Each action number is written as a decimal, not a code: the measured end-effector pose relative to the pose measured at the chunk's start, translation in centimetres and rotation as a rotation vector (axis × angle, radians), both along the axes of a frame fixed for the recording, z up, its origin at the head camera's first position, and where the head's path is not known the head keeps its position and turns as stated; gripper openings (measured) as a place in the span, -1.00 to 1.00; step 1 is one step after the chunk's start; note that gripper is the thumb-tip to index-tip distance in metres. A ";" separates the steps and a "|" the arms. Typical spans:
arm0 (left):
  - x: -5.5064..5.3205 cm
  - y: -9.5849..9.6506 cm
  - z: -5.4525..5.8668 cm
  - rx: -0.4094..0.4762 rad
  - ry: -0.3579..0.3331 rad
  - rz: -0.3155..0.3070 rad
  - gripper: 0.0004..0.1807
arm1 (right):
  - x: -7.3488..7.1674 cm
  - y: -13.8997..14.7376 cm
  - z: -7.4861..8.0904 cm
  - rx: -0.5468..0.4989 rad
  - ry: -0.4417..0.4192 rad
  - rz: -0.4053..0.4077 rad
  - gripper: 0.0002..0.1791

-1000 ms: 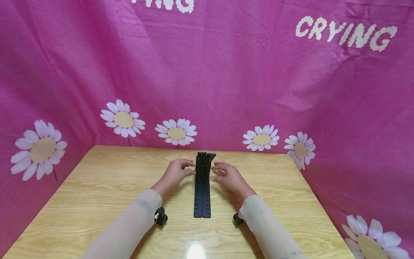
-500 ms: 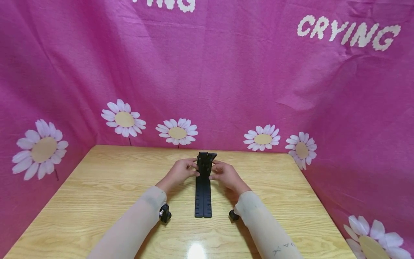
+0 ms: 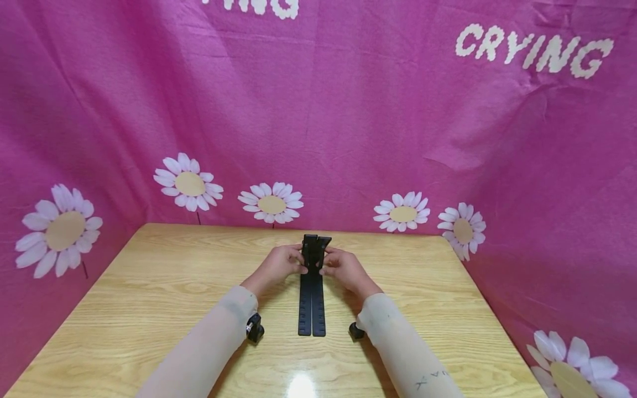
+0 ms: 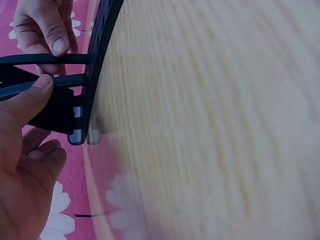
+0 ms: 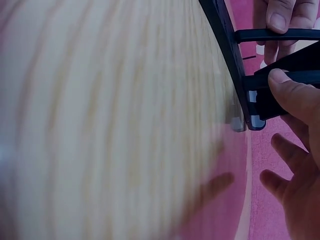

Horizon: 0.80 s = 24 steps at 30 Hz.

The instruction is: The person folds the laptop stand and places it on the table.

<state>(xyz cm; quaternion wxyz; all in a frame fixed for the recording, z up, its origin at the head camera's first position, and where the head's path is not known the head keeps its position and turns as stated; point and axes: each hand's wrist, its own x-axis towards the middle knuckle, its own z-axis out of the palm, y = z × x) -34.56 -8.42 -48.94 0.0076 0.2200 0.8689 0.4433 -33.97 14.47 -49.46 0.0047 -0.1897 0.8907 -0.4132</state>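
Observation:
A black folding stand (image 3: 305,304) stands in the middle of the table, two long notched strips lying flat toward me and an upright part at the far end. My left hand (image 3: 281,264) pinches the left side of the upright between thumb and fingers. On its right side my right hand (image 3: 347,271) does the same. Close up in the left wrist view, the left thumb lies on a bar of the stand (image 4: 57,102), while lower fingers stay loose. The right wrist view shows the right thumb on another bar, with other fingers of the right hand (image 5: 300,150) spread below.
The wooden table (image 3: 174,276) is glossy and reflects light near its front edge. A pink cloth (image 3: 348,110) with daisies and white lettering hangs behind and on both sides. Small black devices (image 3: 255,329) sit at both wrists.
Both hands have moved inward from beside the stand and taken hold of its upright. The front ends of the two strips now lie slightly farther apart.

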 end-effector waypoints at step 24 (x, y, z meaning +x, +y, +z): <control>0.0 0.7 0.1 0.050 0.093 0.081 -0.92 | -0.4 -0.7 0.5 -0.017 0.036 -0.045 -0.93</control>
